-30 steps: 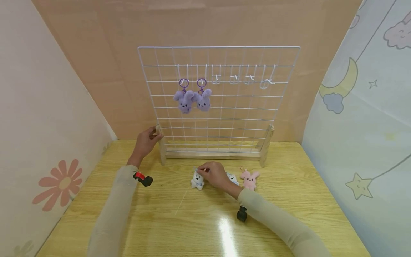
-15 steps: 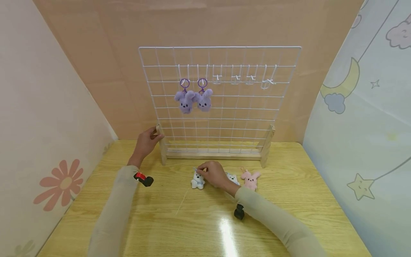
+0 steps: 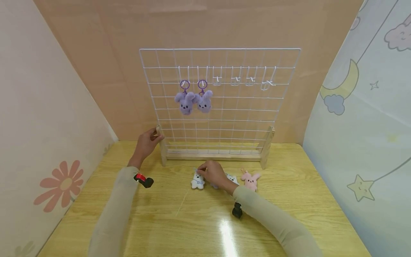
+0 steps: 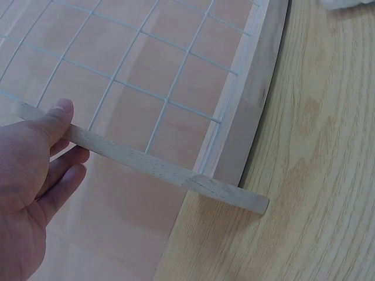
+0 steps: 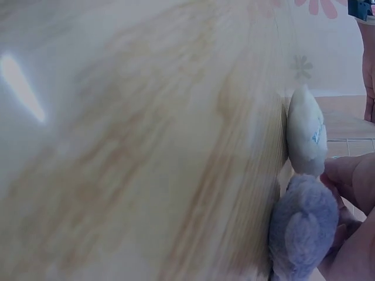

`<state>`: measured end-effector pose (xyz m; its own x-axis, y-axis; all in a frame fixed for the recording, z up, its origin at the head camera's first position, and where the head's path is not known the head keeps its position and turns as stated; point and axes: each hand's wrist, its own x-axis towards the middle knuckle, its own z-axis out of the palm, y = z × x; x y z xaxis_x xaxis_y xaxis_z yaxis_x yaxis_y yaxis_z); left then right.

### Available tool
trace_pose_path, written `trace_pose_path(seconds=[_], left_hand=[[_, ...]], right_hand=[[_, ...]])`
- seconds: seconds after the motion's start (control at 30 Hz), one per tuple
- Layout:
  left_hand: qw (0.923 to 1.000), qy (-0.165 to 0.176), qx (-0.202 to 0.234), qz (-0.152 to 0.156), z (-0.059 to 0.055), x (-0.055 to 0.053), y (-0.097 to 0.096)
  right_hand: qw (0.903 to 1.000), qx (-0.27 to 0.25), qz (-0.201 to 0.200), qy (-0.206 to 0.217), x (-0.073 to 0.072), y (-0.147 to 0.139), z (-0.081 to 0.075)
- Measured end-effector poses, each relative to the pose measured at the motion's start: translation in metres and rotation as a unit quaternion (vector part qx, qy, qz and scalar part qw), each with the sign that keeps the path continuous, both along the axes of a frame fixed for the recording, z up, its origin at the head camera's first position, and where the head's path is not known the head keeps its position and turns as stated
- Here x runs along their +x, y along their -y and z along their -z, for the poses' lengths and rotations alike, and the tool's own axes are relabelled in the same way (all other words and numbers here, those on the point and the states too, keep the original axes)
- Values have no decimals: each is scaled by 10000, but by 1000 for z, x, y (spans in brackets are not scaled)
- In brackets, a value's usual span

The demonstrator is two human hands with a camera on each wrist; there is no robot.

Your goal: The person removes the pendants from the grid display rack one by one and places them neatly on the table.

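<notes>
In the head view my left hand (image 3: 146,144) holds the left wooden upright (image 3: 163,151) of a white wire grid rack (image 3: 224,109). The left wrist view shows the thumb over the upright (image 4: 140,164) and the fingers curled behind it. My right hand (image 3: 213,174) reaches down to the table and pinches the top of a small white bear plush (image 3: 197,184) with a blue bow. That bear lies on its back, face up. A greyish-lilac plush (image 5: 302,234) lies under my right hand, close against the white plush (image 5: 306,134) in the right wrist view.
Two purple rabbit plush keychains (image 3: 186,104) hang from hooks on the rack's left. Several bare white hooks (image 3: 236,80) line the grid to their right. Another white plush (image 3: 232,178), partly behind my right hand, and a pink rabbit plush (image 3: 250,181) lie on the table.
My right wrist and forearm have shifted slightly left, and a bit of the lilac plush now shows beneath the hand. The fingers stay at the white bear's top; the left hand has not moved.
</notes>
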<state>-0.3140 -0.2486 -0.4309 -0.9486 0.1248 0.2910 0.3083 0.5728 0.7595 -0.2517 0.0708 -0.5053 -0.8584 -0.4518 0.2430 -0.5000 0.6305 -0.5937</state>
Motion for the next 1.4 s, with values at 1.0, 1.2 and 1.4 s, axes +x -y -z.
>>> trace_pose_path(seconds=[1.0, 1.2, 1.4], left_hand=[[10000, 21, -5, 12, -2, 1, -1], [10000, 36, -24, -20, -3, 1, -1], [10000, 19, -70, -28, -3, 1, -1]], right_hand=[[9985, -398, 319, 207, 2, -10, -30], [9960, -810, 340, -139, 3, -13, -56], [9916, -1198, 362, -334, 5, -16, -83]])
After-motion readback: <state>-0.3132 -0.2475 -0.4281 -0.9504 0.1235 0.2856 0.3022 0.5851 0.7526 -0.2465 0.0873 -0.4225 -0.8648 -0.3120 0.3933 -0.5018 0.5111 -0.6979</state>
